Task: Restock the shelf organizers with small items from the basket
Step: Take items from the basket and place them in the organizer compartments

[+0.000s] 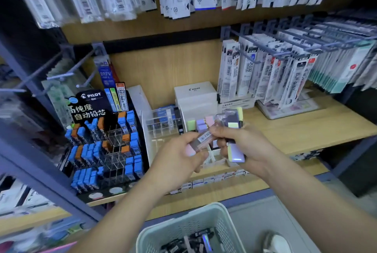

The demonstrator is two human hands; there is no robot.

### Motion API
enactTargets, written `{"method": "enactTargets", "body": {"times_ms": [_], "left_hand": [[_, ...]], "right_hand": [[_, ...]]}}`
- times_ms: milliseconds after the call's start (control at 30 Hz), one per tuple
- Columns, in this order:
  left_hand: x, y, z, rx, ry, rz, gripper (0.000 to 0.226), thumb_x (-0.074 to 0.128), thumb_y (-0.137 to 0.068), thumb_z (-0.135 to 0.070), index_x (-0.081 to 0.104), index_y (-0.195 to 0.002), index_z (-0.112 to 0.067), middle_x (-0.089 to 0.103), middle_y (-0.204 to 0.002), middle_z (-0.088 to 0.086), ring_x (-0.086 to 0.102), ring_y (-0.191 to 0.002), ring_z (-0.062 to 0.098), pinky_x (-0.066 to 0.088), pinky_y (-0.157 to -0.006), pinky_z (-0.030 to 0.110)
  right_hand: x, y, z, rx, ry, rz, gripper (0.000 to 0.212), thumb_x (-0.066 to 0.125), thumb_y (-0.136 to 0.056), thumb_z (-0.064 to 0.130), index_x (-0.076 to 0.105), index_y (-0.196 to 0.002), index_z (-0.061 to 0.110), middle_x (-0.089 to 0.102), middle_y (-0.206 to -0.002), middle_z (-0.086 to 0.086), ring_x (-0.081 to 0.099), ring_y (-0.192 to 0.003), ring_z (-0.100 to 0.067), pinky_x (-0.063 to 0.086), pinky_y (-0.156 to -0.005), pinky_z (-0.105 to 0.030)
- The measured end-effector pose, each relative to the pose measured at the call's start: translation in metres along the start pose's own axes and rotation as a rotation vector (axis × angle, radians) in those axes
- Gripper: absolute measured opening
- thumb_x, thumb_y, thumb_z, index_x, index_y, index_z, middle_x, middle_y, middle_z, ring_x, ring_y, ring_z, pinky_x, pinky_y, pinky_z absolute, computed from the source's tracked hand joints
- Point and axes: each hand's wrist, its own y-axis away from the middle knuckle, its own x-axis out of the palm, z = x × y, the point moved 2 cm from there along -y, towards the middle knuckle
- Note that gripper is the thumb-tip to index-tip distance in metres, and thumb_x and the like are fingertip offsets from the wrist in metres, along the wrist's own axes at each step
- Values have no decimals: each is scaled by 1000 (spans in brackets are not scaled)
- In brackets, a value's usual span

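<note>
1. Light wooden shelf (pixel 306 126) with a wood back panel, flanked by a grey-blue metal upright (pixel 40 171).
2. Pegs above it carry hanging white refill packs (pixel 265 73).
3. On the shelf, left to right: black tiered lead display (pixel 102 140) with blue and orange cases, clear acrylic divider organizer (pixel 163 124), white lidded box (pixel 194 91).
4. Left hand (pixel 179 150): grip pinching a slim pink translucent case (pixel 201 139), barcode up, over the shelf's front edge.
5. Right hand (pixel 251 142): grip clenched round a stack of pastel purple and yellow cases (pixel 236 153).
6. Pale green perforated plastic basket (pixel 183 218) sits below the hands, with small dark items inside.
</note>
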Motion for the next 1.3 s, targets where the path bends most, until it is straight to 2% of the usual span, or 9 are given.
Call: {"method": "enactTargets", "body": {"times_ms": [300,400,500,600,767,933,1033,1167,1300], "left_hand": [[-10,-4,9,-254,373,240,15,51,-98,-17,54,-113,-18,72,-77,11,68,-68,21,50,-57,23],[-13,-4,10,-312,548,186,19,48,-97,-4,56,-113,-12,70,-82,13,65,-68,18,54,-61,23],[-12,-8,11,-351,669,130,24,45,-93,8,55,-107,-9,56,-72,6,47,-56,12,38,-47,20],[-7,-12,3,-364,813,85,16,56,-89,-1,51,-99,-13,42,-61,-3,28,-50,8,18,-43,18],[-7,-16,-16,-35,319,-105,37,74,-79,-8,60,-108,-26,41,-61,-5,37,-49,6,37,-46,13],[-7,-21,-27,137,66,-190,16,77,-73,-21,71,-88,-26,56,-63,-17,48,-55,-2,36,-53,8],[-16,-30,-28,182,-6,-233,17,69,-76,-36,73,-76,-20,55,-63,-5,45,-56,1,35,-52,14],[-25,-49,-26,116,-122,-198,17,62,-91,-27,74,-84,-18,53,-64,15,37,-48,5,29,-44,15],[-25,-70,-10,113,-287,-172,19,56,-95,-20,71,-84,-23,54,-72,5,44,-54,9,33,-49,16]], "right_hand": [[-8,-15,8,19,-231,-82,3,64,-85,-1,63,-85,1,57,-64,-7,46,-47,-11,39,-38,-19],[-15,-17,11,28,-301,-133,8,62,-87,-1,60,-83,6,55,-64,-6,47,-47,-11,39,-38,-18],[-19,-15,14,36,-353,-147,10,59,-89,0,57,-82,7,56,-61,-5,47,-48,-11,39,-38,-18],[-18,-12,17,44,-383,-132,12,59,-90,2,58,-80,8,57,-62,-3,49,-50,-11,40,-39,-16],[-20,-7,19,134,-505,-151,13,58,-90,6,56,-77,8,56,-61,-4,48,-48,-11,42,-41,-16],[-27,-8,13,255,-510,-183,13,60,-88,11,54,-77,9,52,-60,-4,46,-44,-11,41,-38,-16],[-31,-11,11,244,-371,-199,19,70,-86,21,59,-75,11,57,-67,-4,45,-46,-11,39,-37,-18],[-39,-12,15,153,-177,-210,19,74,-83,23,60,-79,11,67,-79,-11,48,-48,-14,43,-42,-21],[-56,-16,17,103,99,-366,18,72,-86,20,58,-92,10,60,-77,-11,52,-50,-17,42,-67,-34]]}}
